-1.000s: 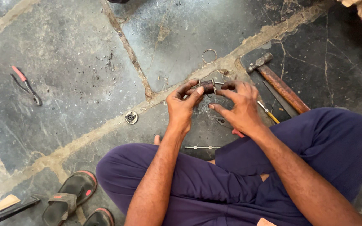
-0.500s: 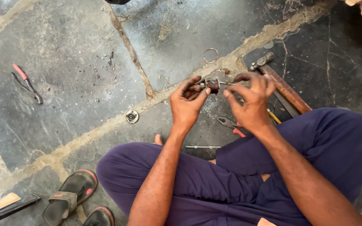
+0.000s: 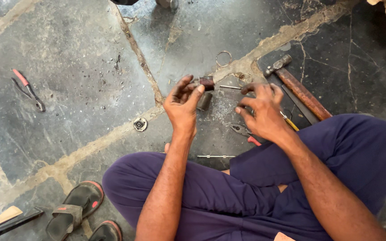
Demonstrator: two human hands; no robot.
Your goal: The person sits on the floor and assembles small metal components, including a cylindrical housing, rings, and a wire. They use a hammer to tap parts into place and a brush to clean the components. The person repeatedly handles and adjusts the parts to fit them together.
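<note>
I sit cross-legged on a stone floor. My left hand (image 3: 182, 105) is raised and pinches a small dark metal part (image 3: 206, 82) between thumb and fingers. A thin metal rod (image 3: 228, 87) sticks out of that part to the right. A short dark cylinder (image 3: 204, 101) lies just below the fingertips; I cannot tell whether it is held. My right hand (image 3: 261, 111) hovers to the right with fingers spread and curled, its fingertips close to the rod's free end, holding nothing.
A wooden-handled hammer (image 3: 298, 89) lies right of my hands, with a yellow-handled tool (image 3: 287, 122) and red-handled pliers (image 3: 245, 131) under my right hand. Also on the floor: a wire ring (image 3: 223, 58), a round metal disc (image 3: 140, 124), a thin rod (image 3: 215, 156), more pliers (image 3: 27, 89), sandals (image 3: 74, 209).
Both hands gripped the metal part together a second ago. My right hand has let go and drawn back to the right; the left hand keeps the part and has lifted slightly.
</note>
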